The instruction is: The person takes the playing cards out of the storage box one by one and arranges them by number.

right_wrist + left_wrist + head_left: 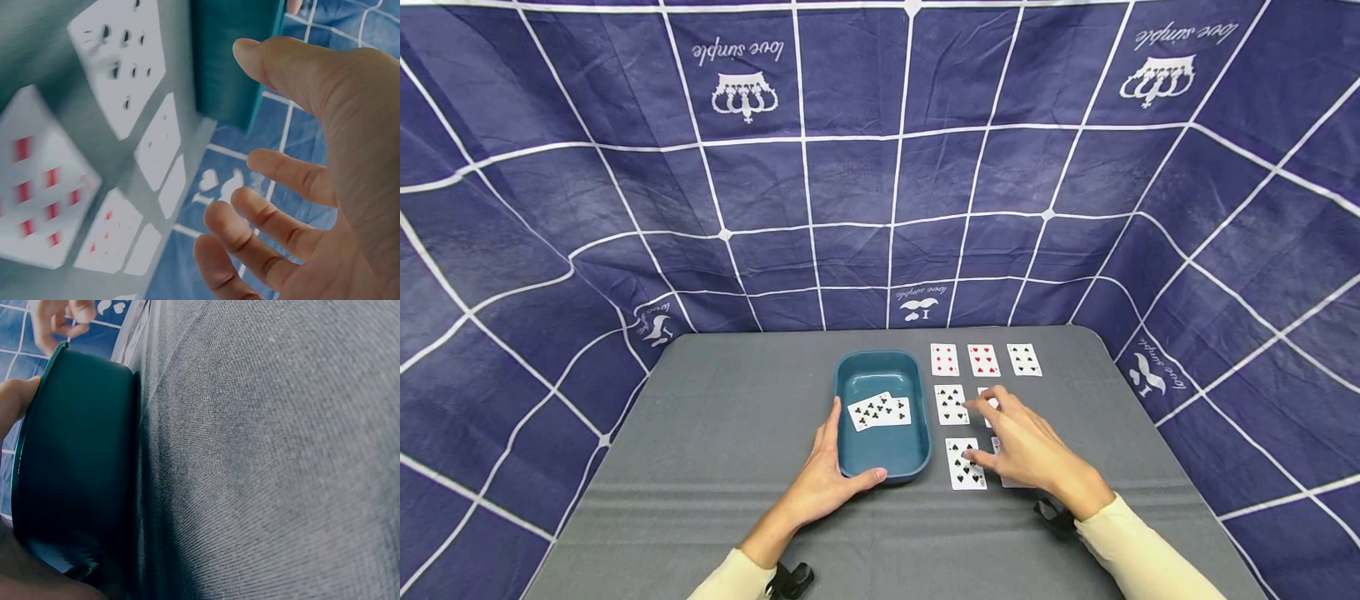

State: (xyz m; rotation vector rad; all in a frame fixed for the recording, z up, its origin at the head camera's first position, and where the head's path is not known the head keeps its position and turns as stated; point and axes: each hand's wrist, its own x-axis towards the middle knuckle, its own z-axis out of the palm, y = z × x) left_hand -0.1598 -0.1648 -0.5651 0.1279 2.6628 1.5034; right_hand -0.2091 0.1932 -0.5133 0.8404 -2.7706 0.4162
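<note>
Tray (880, 454): teal, shallow, rounded corners, standing on the grey surface (715, 450) left of the card grid. Two playing cards (880, 411), clubs face up, lie overlapped inside it.

Left hand (827, 483): laid against the tray's near left corner, thumb along the front wall, fingers straight up the left side. It braces the tray and does not clench it. The left wrist view shows the tray wall (75, 462) close up against the palm.

Right hand (1026, 450): hovering over the middle and near rows of the grid, fingers (275, 181) spread and released, holding nothing. Whether a fingertip touches a card beneath cannot be told.

Card grid: far row of three, two red cards (944, 359) (983, 360) and one black card (1024, 359). Middle row: a spade card (951, 403) in plain view, another mostly under the hand. Near row: a second spade card (965, 465) beside the wrist, and one more partly covered.

Handling note: judged from this layout, a flat card lifts best when one fingertip presses it and slides it until an edge can be pinched with the thumb. Neighbouring cards lie close, so keep the other fingers raised. The bracing hand should keep the tray from sliding.

Backdrop (880, 167): blue cloth with a white grid.
</note>
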